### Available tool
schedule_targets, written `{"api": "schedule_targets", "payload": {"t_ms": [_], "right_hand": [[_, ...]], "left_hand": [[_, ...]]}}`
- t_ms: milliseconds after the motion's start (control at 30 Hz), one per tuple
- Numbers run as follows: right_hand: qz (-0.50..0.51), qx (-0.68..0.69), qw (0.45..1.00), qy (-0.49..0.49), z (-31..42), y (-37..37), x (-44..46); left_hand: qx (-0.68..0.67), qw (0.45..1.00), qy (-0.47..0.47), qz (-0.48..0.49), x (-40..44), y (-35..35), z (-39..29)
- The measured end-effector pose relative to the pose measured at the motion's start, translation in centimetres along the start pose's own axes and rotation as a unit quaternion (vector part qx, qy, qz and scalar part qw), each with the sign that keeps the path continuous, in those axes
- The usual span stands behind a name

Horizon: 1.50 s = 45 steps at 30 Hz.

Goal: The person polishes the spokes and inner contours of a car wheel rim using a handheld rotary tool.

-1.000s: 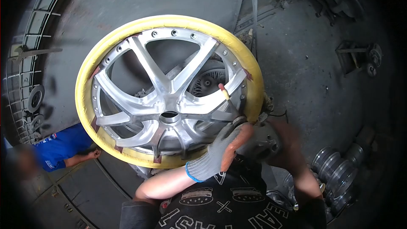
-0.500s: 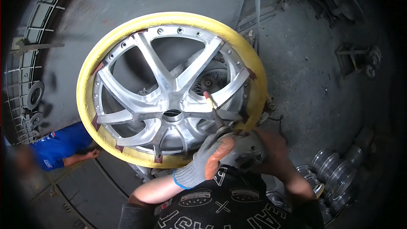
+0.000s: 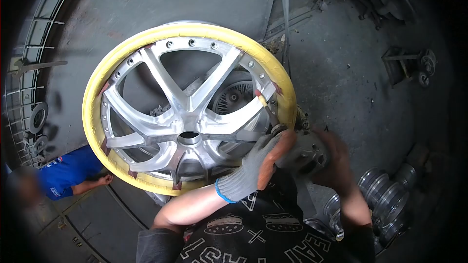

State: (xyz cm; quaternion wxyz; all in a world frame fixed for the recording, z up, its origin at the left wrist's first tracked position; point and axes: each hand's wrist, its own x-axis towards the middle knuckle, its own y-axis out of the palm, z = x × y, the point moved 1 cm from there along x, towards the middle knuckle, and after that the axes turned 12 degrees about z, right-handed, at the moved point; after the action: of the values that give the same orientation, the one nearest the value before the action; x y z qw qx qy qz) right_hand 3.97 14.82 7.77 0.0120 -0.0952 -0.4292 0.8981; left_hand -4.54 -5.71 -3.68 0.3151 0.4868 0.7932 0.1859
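Alloy wheel (image 3: 187,117) sits just ahead and to the left of the person's left hand (image 3: 263,158), its silver face toward the camera, with yellow wrap (image 3: 286,83) around the rim and reddish patches (image 3: 278,88) near the spoke ends. Worry number one, imo: the red-and-yellow tip (image 3: 260,96) poking out past that hand, right by the outer end of a spoke. Can't tell if it's touching or hovering. If it's spinning and catches an edge, it could kick, skip across the metal and leave a gouge, or chew into the wrap. Loose support up front would be the likely cause. Second one: the knit glove (image 3: 246,173) is close to the shaft (image 3: 270,114), so if the fingers slid forward, the fabric might snag.

As for the grip, the left hand is closed around the front end of the power tool (image 3: 307,153), back of the glove up, no gap showing. The right hand (image 3: 336,158) is curled on the tool's rear end, but it's blurry, so no idea about individual fingers or a trigger.

Farther out, a co-worker's hand (image 3: 106,179) is well left of the left hand, near the wheel's edge, so flying grit might be a concern. Stacked rims (image 3: 385,195) sit behind and right of the right hand.
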Motion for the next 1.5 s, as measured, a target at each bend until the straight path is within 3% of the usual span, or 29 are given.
{"api": "schedule_targets", "payload": {"t_ms": [33,267,367,400,433,467,567,633,667,700,767,800,867,933,967,1000,1067,1267,1300,1367,1400,1467,1500], "right_hand": [[-0.001,0.011,1.0,-0.013,0.3,0.0,0.1],[0.058,0.026,0.998,-0.031,3.1,2.2,-0.1],[0.054,0.039,0.996,-0.059,4.7,3.4,0.3],[0.055,0.04,0.995,-0.067,5.1,3.7,0.4],[0.055,0.041,0.995,-0.075,5.3,3.9,0.4],[0.055,0.041,0.995,-0.075,5.5,4.0,0.4],[0.057,0.028,0.996,-0.064,5.5,3.8,0.3],[0.048,0.003,0.998,-0.048,4.7,3.1,-0.1],[0.047,0.003,0.998,-0.047,4.0,3.0,-0.4],[0.031,-0.005,0.999,-0.041,2.9,2.9,-0.8],[0.013,-0.013,0.999,-0.035,1.7,2.3,-1.0],[0.003,-0.015,0.999,-0.03,1.3,1.7,-0.8],[-0.01,-0.015,1.0,-0.023,0.2,1.1,-0.8],[-0.001,0.002,1.0,-0.004,-0.9,1.1,-0.9],[-0.003,0.005,1.0,-0.003,-0.8,1.0,-0.8],[-0.004,0.005,1.0,0.003,-0.5,0.6,-0.7],[-0.006,0.006,1.0,0.01,-0.4,0.7,-0.7],[0.018,0.06,0.997,-0.036,1.0,1.5,-1.0],[0.03,0.06,0.997,-0.038,1.5,1.8,-1.1],[0.043,0.058,0.997,-0.04,2.4,2.4,-1.3],[0.04,0.063,0.996,-0.046,2.8,2.9,-1.4],[0.038,0.066,0.996,-0.055,3.6,3.9,-1.5],[0.035,0.063,0.996,-0.058,3.9,4.4,-1.6]], "left_hand": [[0.25,0.965,0.068,0.022,-0.6,0.6,-1.1],[0.206,0.978,-0.014,0.014,-5.4,-1.6,-3.0],[0.096,0.993,-0.037,0.056,-7.2,-2.2,-3.3],[-0.132,0.991,-0.035,0.006,-7.5,-0.9,-5.2],[-0.353,0.934,-0.031,-0.042,-7.7,-0.1,-6.2],[-0.353,0.934,-0.03,-0.042,-8.2,-0.8,-4.7],[-0.115,0.989,-0.052,-0.072,-8.8,-2.1,-1.8],[-0.336,0.936,-0.065,-0.079,-6.4,0.2,-5.5],[-0.335,0.936,-0.067,-0.078,-5.3,0.4,-6.0],[-0.009,1.0,0.003,0.007,-4.1,0.5,-6.8],[0.318,0.941,0.071,0.094,-2.5,1.4,-6.6],[0.173,0.982,0.034,0.075,-1.8,1.6,-5.8],[0.025,0.998,-0.007,0.054,-0.6,1.9,-5.1],[0.233,0.97,-0.027,0.072,0.3,2.0,-5.0],[0.235,0.969,-0.03,0.073,0.8,1.9,-3.9],[0.033,0.997,-0.062,0.009,1.4,1.4,-2.5],[-0.168,0.98,-0.093,-0.056,1.1,1.0,-1.3],[-0.112,0.989,-0.094,0.009,-3.0,0.5,-2.2],[0.095,0.995,-0.038,0.019,-4.0,0.1,-2.4],[0.297,0.954,0.021,0.029,-5.8,-0.4,-1.7],[0.143,0.989,-0.042,-0.018,-6.7,-1.0,-0.7],[-0.018,0.993,-0.101,-0.066,-8.5,-2.6,1.8],[-0.004,0.992,-0.105,-0.071,-8.9,-3.3,2.1]]}}
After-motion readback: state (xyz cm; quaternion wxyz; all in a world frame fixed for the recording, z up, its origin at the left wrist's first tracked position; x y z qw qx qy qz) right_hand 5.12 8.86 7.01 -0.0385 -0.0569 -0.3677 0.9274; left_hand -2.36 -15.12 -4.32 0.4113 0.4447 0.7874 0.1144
